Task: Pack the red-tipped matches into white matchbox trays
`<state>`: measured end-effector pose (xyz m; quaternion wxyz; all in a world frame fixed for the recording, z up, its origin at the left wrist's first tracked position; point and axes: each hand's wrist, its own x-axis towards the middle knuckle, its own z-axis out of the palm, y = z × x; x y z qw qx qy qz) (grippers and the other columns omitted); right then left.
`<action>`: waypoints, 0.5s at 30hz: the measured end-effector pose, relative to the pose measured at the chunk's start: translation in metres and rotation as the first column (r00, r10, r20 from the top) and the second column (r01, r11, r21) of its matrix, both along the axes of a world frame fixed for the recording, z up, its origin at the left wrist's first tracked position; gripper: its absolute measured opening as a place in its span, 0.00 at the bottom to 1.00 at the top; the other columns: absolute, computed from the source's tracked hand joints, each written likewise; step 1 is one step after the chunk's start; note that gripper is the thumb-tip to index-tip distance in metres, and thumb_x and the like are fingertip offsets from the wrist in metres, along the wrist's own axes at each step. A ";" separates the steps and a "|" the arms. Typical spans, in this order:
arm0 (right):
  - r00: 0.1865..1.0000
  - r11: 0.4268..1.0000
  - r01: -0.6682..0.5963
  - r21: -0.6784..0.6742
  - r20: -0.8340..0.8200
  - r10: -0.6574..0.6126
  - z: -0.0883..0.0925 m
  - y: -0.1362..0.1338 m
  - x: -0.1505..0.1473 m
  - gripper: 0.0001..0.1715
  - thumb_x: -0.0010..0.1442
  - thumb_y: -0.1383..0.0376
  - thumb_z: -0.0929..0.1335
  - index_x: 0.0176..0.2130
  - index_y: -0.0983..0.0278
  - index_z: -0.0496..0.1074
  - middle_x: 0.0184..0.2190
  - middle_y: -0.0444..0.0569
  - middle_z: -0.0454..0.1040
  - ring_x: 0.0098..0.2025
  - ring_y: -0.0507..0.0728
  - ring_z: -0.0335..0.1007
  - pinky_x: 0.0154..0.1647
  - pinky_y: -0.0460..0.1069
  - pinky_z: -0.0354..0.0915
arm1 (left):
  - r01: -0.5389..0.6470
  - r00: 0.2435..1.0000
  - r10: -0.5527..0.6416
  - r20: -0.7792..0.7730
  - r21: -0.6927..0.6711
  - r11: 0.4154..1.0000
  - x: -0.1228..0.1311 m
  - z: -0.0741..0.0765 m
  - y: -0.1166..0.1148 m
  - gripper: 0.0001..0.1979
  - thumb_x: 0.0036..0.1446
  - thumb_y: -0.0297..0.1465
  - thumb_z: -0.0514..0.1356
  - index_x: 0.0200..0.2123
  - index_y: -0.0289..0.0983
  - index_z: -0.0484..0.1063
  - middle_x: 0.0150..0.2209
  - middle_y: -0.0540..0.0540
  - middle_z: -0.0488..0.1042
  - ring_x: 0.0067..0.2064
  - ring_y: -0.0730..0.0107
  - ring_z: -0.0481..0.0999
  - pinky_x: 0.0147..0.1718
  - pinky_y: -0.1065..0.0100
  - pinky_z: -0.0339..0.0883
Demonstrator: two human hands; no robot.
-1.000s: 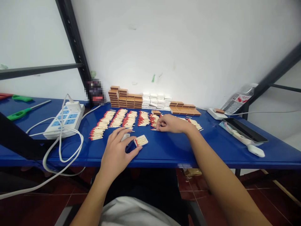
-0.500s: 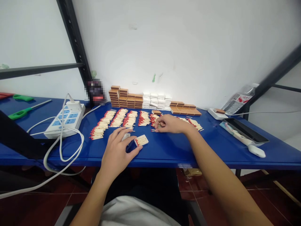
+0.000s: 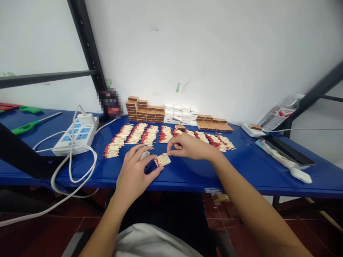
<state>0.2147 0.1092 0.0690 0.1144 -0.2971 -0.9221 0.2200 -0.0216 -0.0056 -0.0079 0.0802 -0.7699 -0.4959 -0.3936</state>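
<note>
My left hand (image 3: 136, 167) grips a small white matchbox tray (image 3: 166, 162) between thumb and finger. Red-tipped matches (image 3: 161, 159) lie inside the tray. Another white piece (image 3: 144, 155) shows under my left fingers, partly hidden. My right hand (image 3: 184, 145) is closed in a pinch just above the tray's right end; a match with a red tip pokes out of its fingertips over the tray. Behind both hands, loose matches lie in several slanted rows, such as the one at the far left (image 3: 118, 141).
Brown matchboxes (image 3: 146, 113) and white trays (image 3: 180, 115) are stacked against the wall. A power strip (image 3: 76, 135) with looped white cables stands at the left. At the right are a plastic bottle (image 3: 281, 112), a black tray (image 3: 288, 150) and a green-handled tool lies far left (image 3: 26, 127).
My right hand has come from the match rows toward me and left, to the tray, with a match in its pinch. My left hand and the tray have hardly moved.
</note>
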 end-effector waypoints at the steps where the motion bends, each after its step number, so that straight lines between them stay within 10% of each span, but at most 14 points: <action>1: 1.000 1.000 -0.025 0.010 0.008 0.025 -0.001 -0.004 -0.006 0.10 0.68 0.60 0.73 0.39 0.64 0.82 0.23 0.38 0.60 0.27 0.51 0.56 0.33 0.49 0.49 | 0.000 1.000 0.000 -0.002 -0.003 1.000 0.000 0.000 0.000 0.12 0.64 0.36 0.72 0.49 0.43 0.83 0.60 0.43 0.79 0.65 0.46 0.72 0.64 0.42 0.69; 8: 0.994 0.998 -0.064 0.001 -0.086 0.064 -0.003 -0.009 -0.015 0.12 0.69 0.57 0.73 0.42 0.63 0.83 0.23 0.38 0.61 0.27 0.51 0.56 0.33 0.49 0.50 | 0.001 1.000 -0.001 -0.006 0.004 1.000 0.000 0.000 0.000 0.12 0.64 0.36 0.72 0.50 0.43 0.82 0.58 0.43 0.79 0.64 0.46 0.72 0.64 0.42 0.69; 15: 0.953 0.950 0.302 0.087 -0.012 -0.302 0.000 0.021 0.031 0.11 0.67 0.62 0.70 0.37 0.64 0.82 0.30 0.48 0.77 0.31 0.54 0.65 0.35 0.50 0.55 | 0.003 1.000 -0.003 0.011 -0.001 1.000 0.000 0.001 0.000 0.10 0.64 0.36 0.71 0.49 0.43 0.82 0.58 0.43 0.80 0.65 0.46 0.73 0.65 0.42 0.69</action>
